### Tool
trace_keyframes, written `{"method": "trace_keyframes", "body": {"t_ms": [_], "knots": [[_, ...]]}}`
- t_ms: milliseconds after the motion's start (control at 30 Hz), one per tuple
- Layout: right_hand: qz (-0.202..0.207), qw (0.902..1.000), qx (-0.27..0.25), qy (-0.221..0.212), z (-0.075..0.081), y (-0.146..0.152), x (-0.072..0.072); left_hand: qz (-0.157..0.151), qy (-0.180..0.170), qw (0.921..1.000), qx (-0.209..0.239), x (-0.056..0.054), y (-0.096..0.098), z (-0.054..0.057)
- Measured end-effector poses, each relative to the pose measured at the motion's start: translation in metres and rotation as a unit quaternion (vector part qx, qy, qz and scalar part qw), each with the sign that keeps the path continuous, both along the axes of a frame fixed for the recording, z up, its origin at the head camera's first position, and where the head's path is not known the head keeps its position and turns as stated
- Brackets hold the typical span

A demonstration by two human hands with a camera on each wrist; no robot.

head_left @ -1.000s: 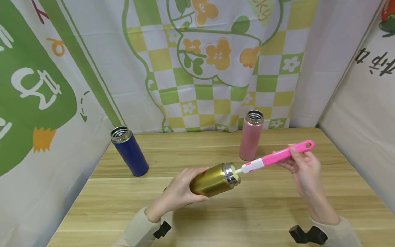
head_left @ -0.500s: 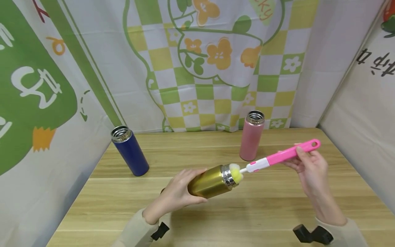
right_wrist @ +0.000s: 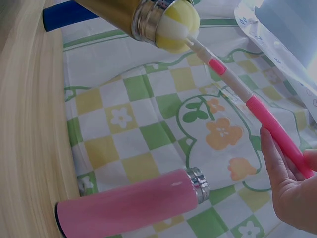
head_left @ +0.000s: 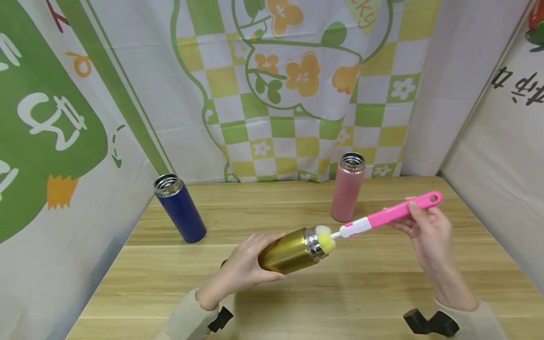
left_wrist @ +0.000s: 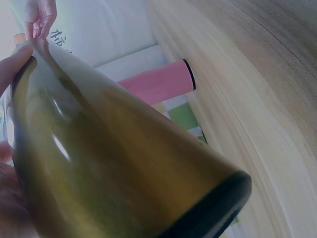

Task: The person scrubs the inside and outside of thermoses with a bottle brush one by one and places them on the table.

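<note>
My left hand (head_left: pixel 246 264) grips a gold metal bottle (head_left: pixel 284 252), tilted with its silver mouth toward the right. In the left wrist view the bottle (left_wrist: pixel 114 148) fills much of the frame, its dark base at lower right. My right hand (head_left: pixel 429 236) holds the pink handle of a bottle brush (head_left: pixel 391 215) between thumb and fingers. The yellow and white sponge head (right_wrist: pixel 178 25) bulges out of the bottle's mouth in the right wrist view; whether part of it sits inside is hidden.
A blue bottle (head_left: pixel 180 210) stands lidless at the left on the wooden table (head_left: pixel 340 302). A pink bottle (head_left: pixel 346 189), also lidless, stands at the back right, behind the brush. A patterned curtain (head_left: pixel 289 137) hangs along the table's back edge.
My right hand has drawn the brush to the right, and the sponge head has come from within the gold bottle's mouth to bulge out. Over the last half second both hands stay nearly still.
</note>
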State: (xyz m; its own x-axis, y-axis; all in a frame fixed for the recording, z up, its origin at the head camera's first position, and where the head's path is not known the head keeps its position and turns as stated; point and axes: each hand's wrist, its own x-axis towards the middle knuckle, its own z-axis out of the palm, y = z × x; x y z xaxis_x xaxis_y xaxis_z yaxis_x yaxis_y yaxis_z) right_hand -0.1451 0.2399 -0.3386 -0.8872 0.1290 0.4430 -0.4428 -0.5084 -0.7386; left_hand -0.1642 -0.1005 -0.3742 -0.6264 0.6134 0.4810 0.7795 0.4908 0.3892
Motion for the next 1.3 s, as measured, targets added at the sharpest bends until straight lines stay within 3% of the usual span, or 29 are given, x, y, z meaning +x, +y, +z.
{"method": "trace_keyframes", "body": {"t_ms": [300,633,867,900,933,1033,1100,1133,1167,1300], "knots": [[-0.027,0.9989,0.024,-0.029,0.001,-0.008,-0.003,0.027,0.004,0.9995,0.013,0.000,0.002,0.002],[-0.002,0.9995,0.028,-0.016,-0.003,-0.019,-0.006,0.042,0.028,0.9985,0.024,-0.001,0.001,0.001],[-0.026,0.9963,0.076,-0.033,-0.008,-0.027,-0.009,0.043,0.036,0.9980,0.029,-0.002,0.003,-0.001],[-0.022,0.9961,0.080,-0.031,-0.011,-0.027,-0.011,0.042,0.035,0.9980,0.030,-0.002,0.003,-0.001],[0.000,0.9976,0.067,-0.018,-0.030,-0.022,-0.021,0.041,0.032,0.9982,0.030,-0.002,0.004,-0.001],[0.030,0.9977,0.061,0.000,-0.057,-0.019,-0.038,0.033,0.015,0.9989,0.030,-0.002,0.009,-0.001],[0.059,0.9966,0.054,0.021,-0.083,-0.013,-0.054,0.030,0.005,0.9989,0.034,-0.002,0.011,0.000],[0.070,0.9959,0.054,0.021,-0.088,-0.013,-0.057,0.031,0.001,0.9989,0.036,-0.002,0.013,0.000],[0.058,0.9956,0.072,0.011,-0.080,-0.017,-0.053,0.031,0.000,0.9987,0.040,-0.002,0.014,0.001],[0.045,0.9904,0.130,-0.005,-0.122,-0.014,-0.075,0.028,-0.004,0.9986,0.044,-0.002,0.016,0.002]]}}
